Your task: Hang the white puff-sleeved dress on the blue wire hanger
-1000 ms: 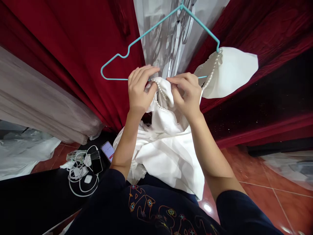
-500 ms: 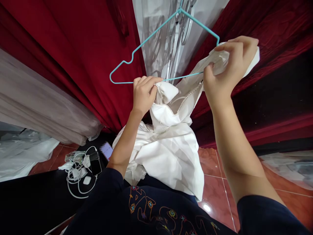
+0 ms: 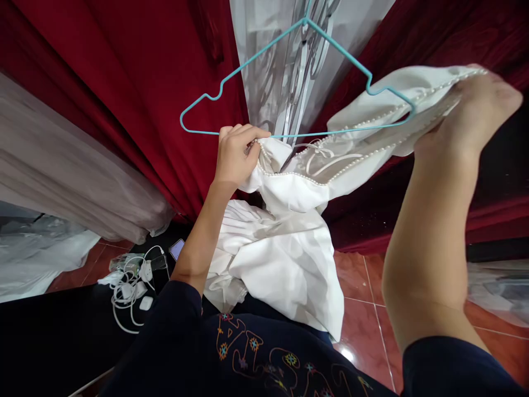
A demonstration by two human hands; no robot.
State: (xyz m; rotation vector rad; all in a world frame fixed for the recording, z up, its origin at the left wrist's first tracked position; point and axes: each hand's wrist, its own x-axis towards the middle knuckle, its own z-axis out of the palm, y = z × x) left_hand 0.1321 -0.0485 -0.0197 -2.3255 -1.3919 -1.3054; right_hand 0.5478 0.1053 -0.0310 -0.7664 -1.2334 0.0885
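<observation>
A light blue hanger [image 3: 248, 62] hangs in front of me, its right end free of cloth on the outside and overlapping the dress opening. The white dress [image 3: 289, 259] has a pearl-edged neckline and spreads over my lap. My left hand [image 3: 238, 151] is closed on the dress's left shoulder part beside the hanger's bottom bar. Out to the right, beyond the hanger's end, my right hand [image 3: 475, 110] grips the other shoulder part and stretches it sideways. Its fingertips are partly hidden and blurred. White ties show inside the dress opening.
Red curtains [image 3: 144, 66] hang on both sides of a pale metalwork panel [image 3: 268, 71]. At lower left, a black surface [image 3: 53, 336] holds white cables [image 3: 124, 298], a small white case [image 3: 146, 303] and a phone [image 3: 177, 250]. Red floor tiles [image 3: 363, 320] lie below.
My right hand has moved outward to the right, pulling the dress's shoulder part past the hanger's right end and widening the neckline. My left hand has shifted slightly left, still gripping.
</observation>
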